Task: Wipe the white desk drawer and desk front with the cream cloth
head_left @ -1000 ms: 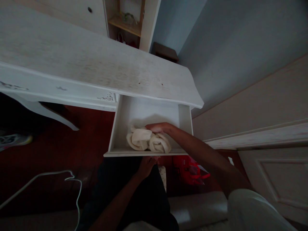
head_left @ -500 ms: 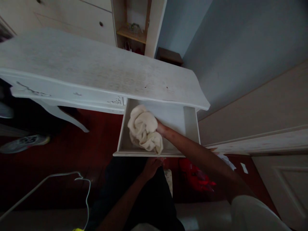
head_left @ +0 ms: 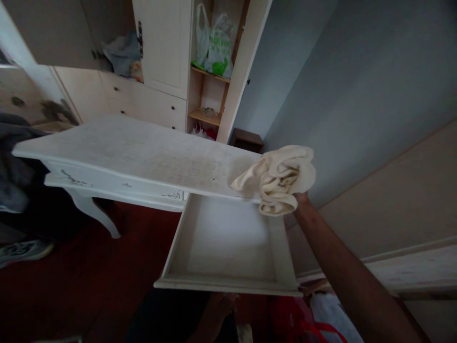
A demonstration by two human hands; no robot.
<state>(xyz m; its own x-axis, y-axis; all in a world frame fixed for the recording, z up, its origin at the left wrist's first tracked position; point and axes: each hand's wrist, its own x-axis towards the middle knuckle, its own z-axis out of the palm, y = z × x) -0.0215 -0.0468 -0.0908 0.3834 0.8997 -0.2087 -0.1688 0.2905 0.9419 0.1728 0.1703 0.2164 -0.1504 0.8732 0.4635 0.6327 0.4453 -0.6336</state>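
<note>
A crumpled cream cloth (head_left: pixel 282 171) is bunched in my right hand (head_left: pixel 302 199), whose fingers are mostly hidden behind it. The cloth is at the right end of the white desk (head_left: pixel 160 157), and one end trails over the desktop. Below it the drawer (head_left: pixel 228 238) is pulled out, with only its bare bottom showing inside. My left hand (head_left: pixel 219 305) is low, just under the drawer's front edge, dark and partly hidden, so its fingers cannot be made out.
Behind the desk stands a white wardrobe (head_left: pixel 164 52) with open doors and a plastic bag (head_left: pixel 219 47) on a shelf. A grey wall (head_left: pixel 357 95) closes off the right side. A red bag (head_left: pixel 289 319) lies below the drawer, and a shoe (head_left: pixel 24 252) shows at the left.
My right hand has lifted the cloth out of the drawer and carried it up and right to the desk's end. The view has tilted up, showing more of the wardrobe.
</note>
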